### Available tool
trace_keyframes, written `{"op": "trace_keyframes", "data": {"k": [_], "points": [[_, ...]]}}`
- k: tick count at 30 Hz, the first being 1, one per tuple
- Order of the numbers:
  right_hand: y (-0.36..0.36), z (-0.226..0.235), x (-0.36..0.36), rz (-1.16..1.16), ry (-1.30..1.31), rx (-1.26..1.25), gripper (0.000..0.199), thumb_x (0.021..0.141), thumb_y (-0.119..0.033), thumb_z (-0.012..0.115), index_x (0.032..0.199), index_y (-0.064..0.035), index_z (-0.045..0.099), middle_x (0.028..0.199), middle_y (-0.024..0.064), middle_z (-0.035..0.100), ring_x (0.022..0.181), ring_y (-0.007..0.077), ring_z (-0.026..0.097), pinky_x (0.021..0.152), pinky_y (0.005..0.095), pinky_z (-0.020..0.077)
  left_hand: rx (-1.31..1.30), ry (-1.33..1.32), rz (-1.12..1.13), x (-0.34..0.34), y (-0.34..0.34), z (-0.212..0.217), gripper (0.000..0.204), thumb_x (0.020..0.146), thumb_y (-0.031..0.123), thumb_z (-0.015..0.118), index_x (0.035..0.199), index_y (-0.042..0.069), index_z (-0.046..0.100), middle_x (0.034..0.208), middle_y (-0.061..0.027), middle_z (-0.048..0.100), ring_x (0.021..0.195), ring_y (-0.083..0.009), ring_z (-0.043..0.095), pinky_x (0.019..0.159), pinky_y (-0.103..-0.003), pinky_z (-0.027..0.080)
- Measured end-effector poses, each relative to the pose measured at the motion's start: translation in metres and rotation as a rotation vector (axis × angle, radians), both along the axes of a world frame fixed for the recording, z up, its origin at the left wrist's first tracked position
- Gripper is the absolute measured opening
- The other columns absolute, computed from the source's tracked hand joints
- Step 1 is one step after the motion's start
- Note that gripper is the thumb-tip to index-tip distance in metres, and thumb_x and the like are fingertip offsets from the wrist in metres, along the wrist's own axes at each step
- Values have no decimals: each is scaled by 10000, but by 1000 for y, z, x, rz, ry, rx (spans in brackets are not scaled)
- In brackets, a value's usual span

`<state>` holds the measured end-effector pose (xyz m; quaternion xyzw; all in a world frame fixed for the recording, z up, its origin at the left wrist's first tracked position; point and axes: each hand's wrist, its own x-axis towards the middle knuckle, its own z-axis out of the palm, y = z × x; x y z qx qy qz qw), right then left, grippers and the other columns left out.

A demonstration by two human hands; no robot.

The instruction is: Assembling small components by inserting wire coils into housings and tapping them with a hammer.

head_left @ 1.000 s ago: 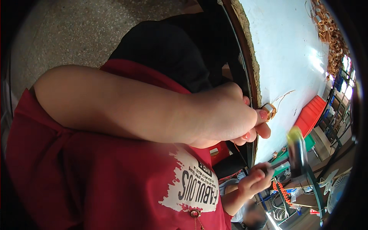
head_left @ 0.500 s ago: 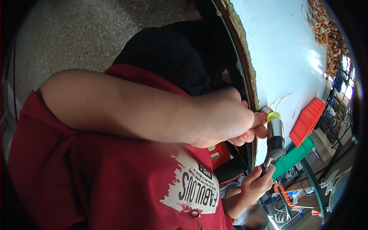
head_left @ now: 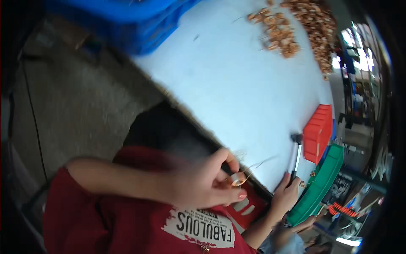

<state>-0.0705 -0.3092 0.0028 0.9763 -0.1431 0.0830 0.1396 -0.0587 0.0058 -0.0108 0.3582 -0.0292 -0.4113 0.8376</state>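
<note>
A person in a red printed shirt sits at the edge of a pale blue table (head_left: pixel 237 84), seen from above through a curved, tilted lens. The left hand (head_left: pixel 207 184) sits at the table's near edge with its fingers curled, pinching a small coil part (head_left: pixel 235 180) with fine copper wire leads (head_left: pixel 260 163) that spring out over the tabletop. The right hand (head_left: pixel 285 195) is closed around the handle of a small hammer (head_left: pixel 296 154), whose dark head lies on the table beside a red bin (head_left: pixel 318 132). A long green bin (head_left: pixel 323 182) lies just beyond the hammer. 2 loose heaps of copper-coloured parts (head_left: pixel 296 25) lie at the far side of the table, well apart from both hands. A blue crate (head_left: pixel 127 21) stands at the far left corner.

To handle this well, the pinch on the coil part likely needs to stay firm but light, since the thin leads look easy to bend or kink. It seems wise to steady the part against the table edge and to keep the fingertips clear of the hammer head.
</note>
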Motion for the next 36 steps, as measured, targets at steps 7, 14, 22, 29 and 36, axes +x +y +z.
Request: {"op": "trace_keyframes", "data": {"k": [7, 14, 22, 29, 36], "points": [[9, 1, 5, 114, -321, -49, 242, 922, -197, 544, 1093, -28, 522, 1072, 183, 510, 910, 335, 522, 782, 404, 443, 642, -989, 309, 16, -25, 11, 164, 857, 67, 615, 967, 31, 499, 689, -56, 585, 474, -77, 431, 452, -183, 347], [38, 3, 2, 145, -383, 368, 224, 891, -118, 555, 1084, -10, 516, 1203, 199, 409, 1032, 334, 459, 885, 388, 401, 868, -2155, 528, 62, -16, 67, 85, 795, 67, 623, 862, 49, 574, 621, -20, 501, 462, -101, 408, 426, -209, 329], [42, -6, 2, 55, -293, 594, 204, 869, -82, 571, 1049, 2, 526, 1205, 196, 404, 1036, 323, 453, 895, 379, 398, 1557, -1825, 1001, 150, 90, 153, 253, 828, 48, 624, 1076, 36, 578, 814, -50, 629, 649, -114, 535, 572, -228, 442], [35, -9, 7, 183, -306, 599, 208, 835, -54, 586, 1026, 15, 542, 1218, 212, 396, 998, 314, 458, 855, 366, 410, 2028, -1638, 776, 204, 152, 135, 130, 858, 154, 598, 888, 30, 577, 868, -126, 597, 791, -270, 582, 723, -372, 491], [34, -8, 4, 161, -301, 659, 159, 857, -43, 549, 1001, 21, 526, 1176, 194, 421, 1028, 324, 457, 891, 372, 400, 1782, -1667, 44, 246, 30, 88, 199, 819, 133, 591, 908, -45, 585, 940, -213, 619, 823, -343, 628, 736, -407, 522]]}}
